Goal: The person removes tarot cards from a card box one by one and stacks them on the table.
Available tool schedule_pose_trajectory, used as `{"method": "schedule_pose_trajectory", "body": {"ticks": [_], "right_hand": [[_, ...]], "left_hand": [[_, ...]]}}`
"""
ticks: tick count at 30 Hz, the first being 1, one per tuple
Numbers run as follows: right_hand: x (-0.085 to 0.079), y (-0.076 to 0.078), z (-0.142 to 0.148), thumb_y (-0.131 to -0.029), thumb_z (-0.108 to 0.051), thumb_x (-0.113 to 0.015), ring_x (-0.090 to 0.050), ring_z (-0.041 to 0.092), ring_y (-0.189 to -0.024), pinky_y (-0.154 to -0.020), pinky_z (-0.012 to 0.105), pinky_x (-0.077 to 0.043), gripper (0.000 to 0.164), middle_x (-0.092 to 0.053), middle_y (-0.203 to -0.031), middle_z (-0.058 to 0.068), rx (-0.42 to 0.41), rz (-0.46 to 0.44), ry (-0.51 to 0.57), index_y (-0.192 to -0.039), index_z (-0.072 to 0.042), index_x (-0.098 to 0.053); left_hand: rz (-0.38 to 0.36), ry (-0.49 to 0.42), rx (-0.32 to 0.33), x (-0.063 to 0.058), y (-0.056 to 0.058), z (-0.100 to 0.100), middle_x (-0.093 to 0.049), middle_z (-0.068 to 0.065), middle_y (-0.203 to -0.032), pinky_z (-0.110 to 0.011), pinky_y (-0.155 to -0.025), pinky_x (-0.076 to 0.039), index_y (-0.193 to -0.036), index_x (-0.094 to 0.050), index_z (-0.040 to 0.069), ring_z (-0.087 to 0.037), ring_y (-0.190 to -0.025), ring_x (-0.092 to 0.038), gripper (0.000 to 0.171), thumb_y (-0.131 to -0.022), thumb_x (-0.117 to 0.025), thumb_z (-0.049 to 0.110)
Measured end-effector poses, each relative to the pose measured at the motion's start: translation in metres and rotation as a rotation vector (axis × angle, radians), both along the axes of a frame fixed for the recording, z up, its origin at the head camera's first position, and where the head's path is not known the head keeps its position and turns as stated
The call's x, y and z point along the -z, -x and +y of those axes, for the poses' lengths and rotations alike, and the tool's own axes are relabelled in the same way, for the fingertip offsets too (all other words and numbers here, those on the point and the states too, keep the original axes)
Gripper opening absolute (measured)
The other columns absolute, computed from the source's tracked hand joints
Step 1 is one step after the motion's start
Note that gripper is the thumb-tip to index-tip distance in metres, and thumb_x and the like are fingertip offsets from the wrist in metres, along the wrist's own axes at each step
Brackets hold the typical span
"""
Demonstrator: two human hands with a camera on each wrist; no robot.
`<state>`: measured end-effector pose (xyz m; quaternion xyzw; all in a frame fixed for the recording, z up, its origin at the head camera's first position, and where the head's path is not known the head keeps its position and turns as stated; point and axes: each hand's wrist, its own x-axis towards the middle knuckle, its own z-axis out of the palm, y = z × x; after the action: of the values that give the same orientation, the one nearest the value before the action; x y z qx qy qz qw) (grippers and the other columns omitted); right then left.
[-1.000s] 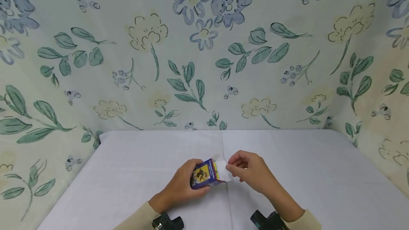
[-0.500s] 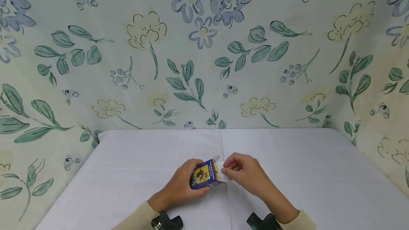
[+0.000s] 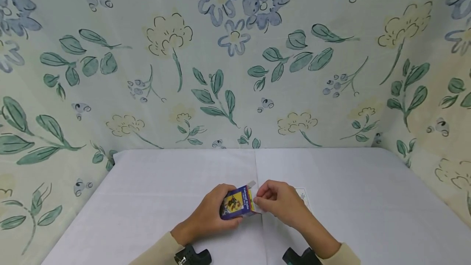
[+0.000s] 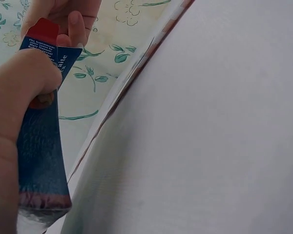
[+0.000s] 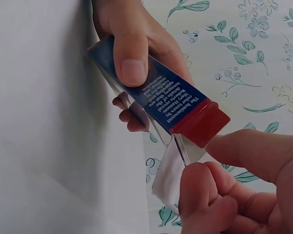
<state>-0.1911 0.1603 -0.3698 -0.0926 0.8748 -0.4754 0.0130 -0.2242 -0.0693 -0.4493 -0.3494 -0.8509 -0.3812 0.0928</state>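
Observation:
My left hand (image 3: 212,208) grips a small blue tarot card box (image 3: 235,203), thumb along one narrow side and fingers round the other. The box is tilted, its open end toward my right hand (image 3: 281,201). In the right wrist view, a red end flap (image 5: 203,124) sticks out from the box and a white flap (image 5: 168,178) hangs folded out. Thumb and curled fingers of the right hand pinch at these flaps. In the left wrist view, the box (image 4: 41,151) stands on end under the left thumb (image 4: 34,68). The inside of the box is mostly hidden.
A flat white card-like rectangle (image 3: 302,194) with a thin outline lies on the white-covered table (image 3: 176,175), partly behind the right hand. A floral cloth (image 3: 235,93) hangs beyond the table's back edge. Black cameras (image 3: 193,255) are strapped at both wrists.
My right hand has moved left and slightly down, closer to the box's opening, with the white flap bending in. More of the flat rectangle shows behind it. The left hand has barely moved.

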Motion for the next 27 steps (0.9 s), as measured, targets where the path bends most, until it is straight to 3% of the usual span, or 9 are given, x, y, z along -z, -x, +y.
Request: {"method": "schedule_pose_trajectory", "body": {"ticks": [27], "right_hand": [[0.015, 0.003, -0.003, -0.083, -0.034, -0.074, -0.053, 0.015, -0.056, -0.048, 0.028, -0.045, 0.027, -0.059, -0.064, 0.0, 0.02, -0.071, -0.021, -0.083, -0.009, -0.062]], "left_hand": [[0.015, 0.009, 0.035, 0.001, 0.001, -0.001, -0.053, 0.01, -0.113, -0.024, -0.081, -0.047, -0.132, -0.045, 0.02, -0.004, -0.096, -0.05, 0.07, -0.077, -0.074, 0.053]]}}
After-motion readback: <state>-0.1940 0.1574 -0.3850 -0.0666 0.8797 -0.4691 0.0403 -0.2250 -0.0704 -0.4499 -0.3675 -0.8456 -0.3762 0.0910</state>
